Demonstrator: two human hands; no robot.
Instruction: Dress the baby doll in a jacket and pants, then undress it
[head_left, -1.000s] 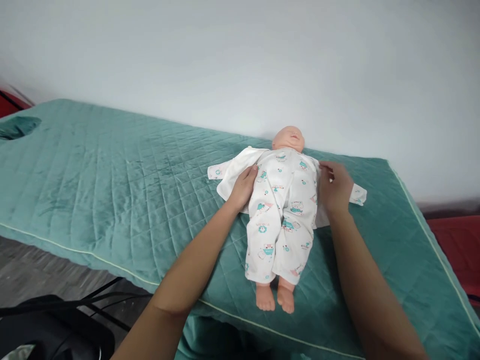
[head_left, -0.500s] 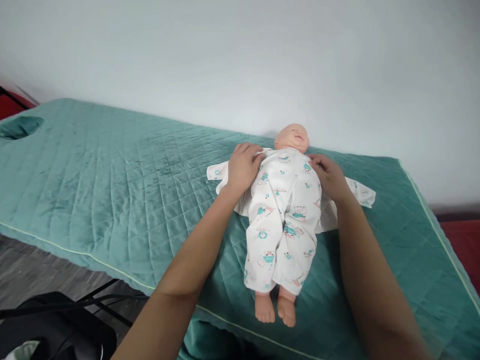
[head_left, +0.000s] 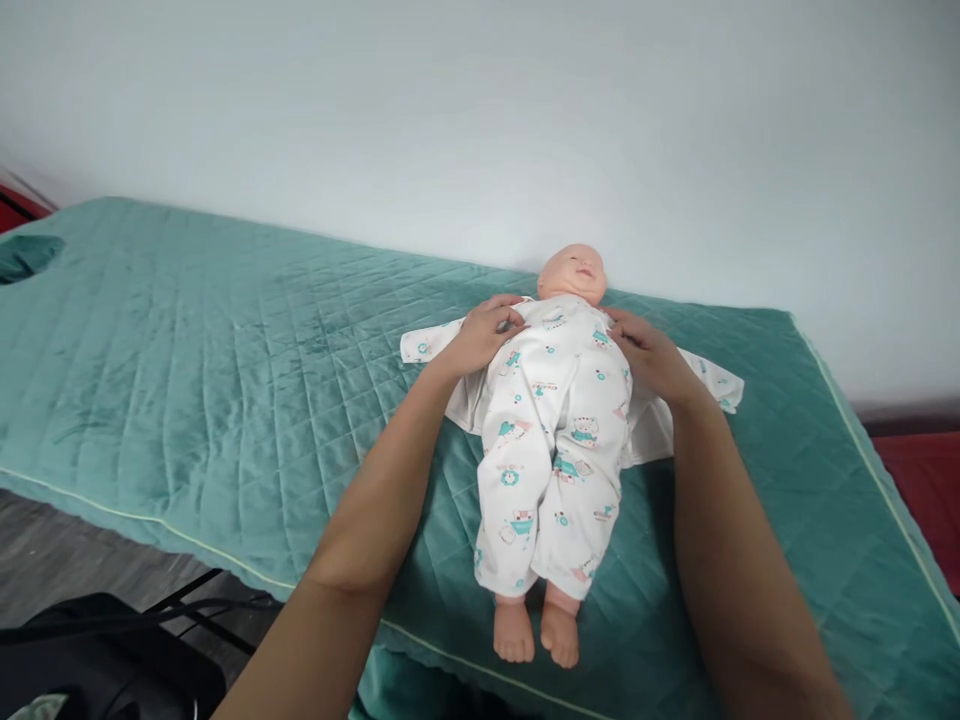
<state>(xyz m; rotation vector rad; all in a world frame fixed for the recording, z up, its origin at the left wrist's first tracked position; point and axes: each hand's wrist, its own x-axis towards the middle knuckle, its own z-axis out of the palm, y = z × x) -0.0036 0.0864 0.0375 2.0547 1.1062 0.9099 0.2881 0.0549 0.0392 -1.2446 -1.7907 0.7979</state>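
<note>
Probably soft and light, the printed outfit (head_left: 551,410) on the doll (head_left: 574,272), lying on the bed (head_left: 247,350), seems best held near its shoulders, where the left hand (head_left: 484,335) and right hand (head_left: 649,355) curl, grip unclear.

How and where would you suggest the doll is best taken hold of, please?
Probably by the trunk, with the left hand and right hand at opposite sides, coming in from the feet: the doll lies on its back, feet toward the camera, head near the wall. The spread sleeves look flat, so likely a poorer hold.
</note>
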